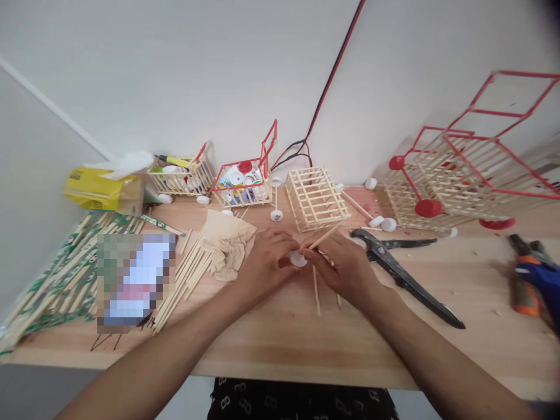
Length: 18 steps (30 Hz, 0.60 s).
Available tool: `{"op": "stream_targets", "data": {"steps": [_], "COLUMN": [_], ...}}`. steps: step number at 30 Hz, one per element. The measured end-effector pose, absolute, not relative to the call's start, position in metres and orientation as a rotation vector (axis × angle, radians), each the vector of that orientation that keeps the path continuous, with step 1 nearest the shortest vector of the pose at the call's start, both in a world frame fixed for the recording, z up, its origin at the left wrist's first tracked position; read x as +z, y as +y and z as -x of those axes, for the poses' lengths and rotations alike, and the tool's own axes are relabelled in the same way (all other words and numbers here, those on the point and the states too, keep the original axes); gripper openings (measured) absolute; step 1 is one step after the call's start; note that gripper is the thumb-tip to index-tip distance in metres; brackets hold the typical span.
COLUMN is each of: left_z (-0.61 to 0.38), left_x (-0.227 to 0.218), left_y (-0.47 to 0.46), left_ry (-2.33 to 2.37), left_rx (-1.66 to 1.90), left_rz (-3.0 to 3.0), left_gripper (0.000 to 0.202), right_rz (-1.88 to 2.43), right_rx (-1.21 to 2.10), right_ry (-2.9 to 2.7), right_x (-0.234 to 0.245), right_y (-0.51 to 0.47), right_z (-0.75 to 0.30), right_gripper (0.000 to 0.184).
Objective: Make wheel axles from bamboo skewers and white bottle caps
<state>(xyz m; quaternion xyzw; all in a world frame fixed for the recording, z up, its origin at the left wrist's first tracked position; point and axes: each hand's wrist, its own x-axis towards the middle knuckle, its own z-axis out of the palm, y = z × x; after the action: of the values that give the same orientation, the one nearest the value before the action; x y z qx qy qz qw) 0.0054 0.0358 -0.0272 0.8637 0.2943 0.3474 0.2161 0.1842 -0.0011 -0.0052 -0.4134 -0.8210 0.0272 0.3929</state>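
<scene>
My left hand pinches a white bottle cap low over the wooden table. In my right hand a thin wooden stick is gripped, slanting up to the right. Its lower end is at the cap, though my fingers hide whether it touches. Another loose stick lies under my right hand. Just beyond my hands stands a small slatted stick frame. To the left of my left hand lies crumpled tan paper, with a bundle of bare sticks beside it.
Black-handled cutters lie to the right, near a blue-and-orange tool. Small stick carts holding caps line the wall. Larger red-trimmed carts stand back right. Wrapped chopsticks and a blurred-out phone-like object lie left.
</scene>
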Motion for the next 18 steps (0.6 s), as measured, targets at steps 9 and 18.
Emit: {"op": "stream_targets", "data": {"steps": [9, 18], "left_z": [-0.0063, -0.0053], "left_x": [-0.028, -0.0285], "left_y": [0.0351, 0.0358], "left_ry": [0.824, 0.819], "left_rx": [0.988, 0.944], "left_rz": [-2.391, -2.4], "left_gripper": [0.019, 0.02], "right_rz": [1.04, 1.037], "right_rx": [0.062, 0.059], "right_ry": [-2.083, -2.085], "right_x": [-0.0053, -0.005], "right_y": [-0.0011, -0.0014], "right_z": [-0.1843, -0.1836], "right_gripper": [0.011, 0.01]}}
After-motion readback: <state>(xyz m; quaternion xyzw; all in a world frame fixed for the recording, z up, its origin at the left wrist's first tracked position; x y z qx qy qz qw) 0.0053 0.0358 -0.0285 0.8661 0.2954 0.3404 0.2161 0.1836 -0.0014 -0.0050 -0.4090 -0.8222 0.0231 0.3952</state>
